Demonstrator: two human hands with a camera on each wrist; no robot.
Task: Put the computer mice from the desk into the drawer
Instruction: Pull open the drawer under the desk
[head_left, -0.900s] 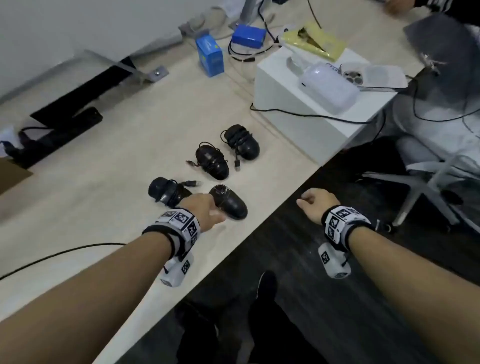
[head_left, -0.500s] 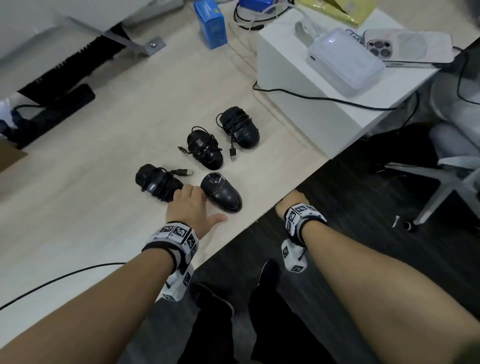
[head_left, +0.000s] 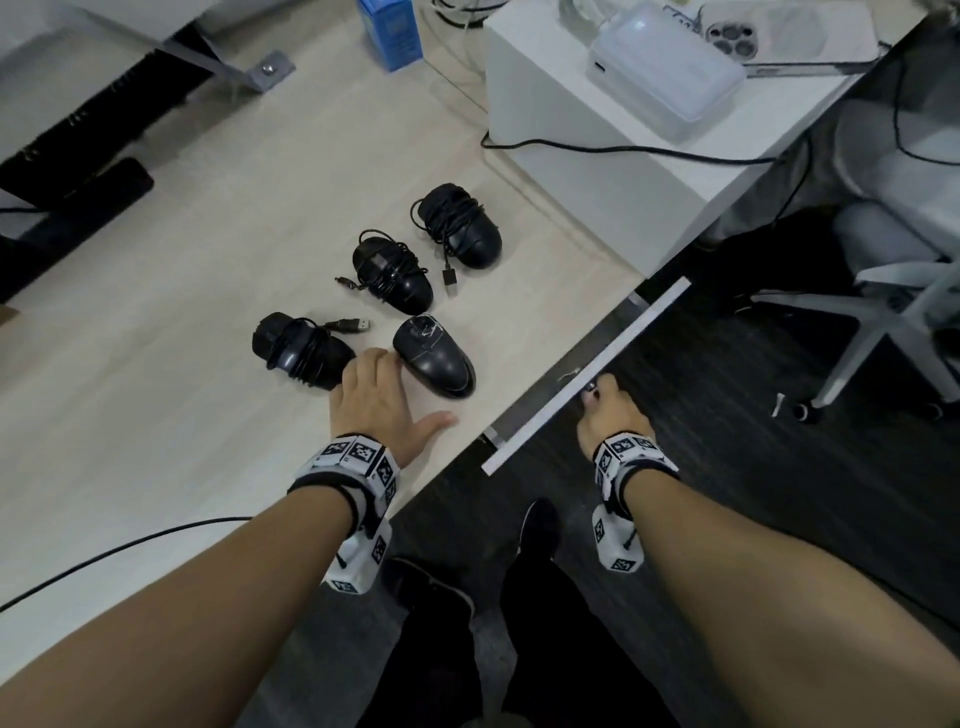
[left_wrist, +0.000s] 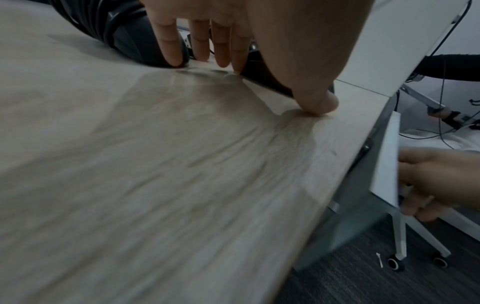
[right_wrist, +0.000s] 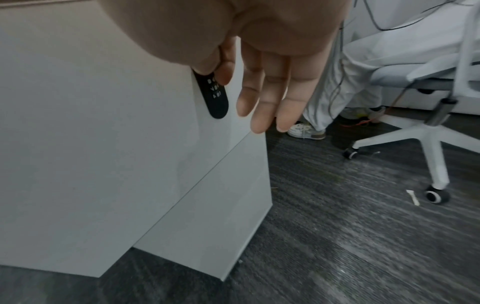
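Several black mice lie on the pale wood desk (head_left: 156, 415). Nearest are a cable-wrapped mouse (head_left: 301, 351) and a bare mouse (head_left: 434, 358); two more wrapped mice (head_left: 392, 270) (head_left: 460, 226) lie behind. My left hand (head_left: 384, 389) rests flat on the desk between the two nearest mice, its fingers (left_wrist: 171, 47) straight and its thumb (left_wrist: 319, 98) pressed down. Below the desk edge the white drawer front (head_left: 587, 374) stands slightly out. My right hand (head_left: 608, 410) pinches its black pull tab (right_wrist: 214, 96) between thumb and forefinger.
A white box (head_left: 571, 156) on the desk carries a white device (head_left: 665, 73) and a phone (head_left: 789, 31). A blue carton (head_left: 392, 31) stands behind. A black cable (head_left: 130, 545) crosses the near desk. A white office chair (head_left: 893, 312) stands right. A second drawer front (right_wrist: 207, 226) sits lower.
My right hand went to the drawer front under the desk edge, took its tab, and the drawer front now sticks out. My left hand settled flat between the near mice.
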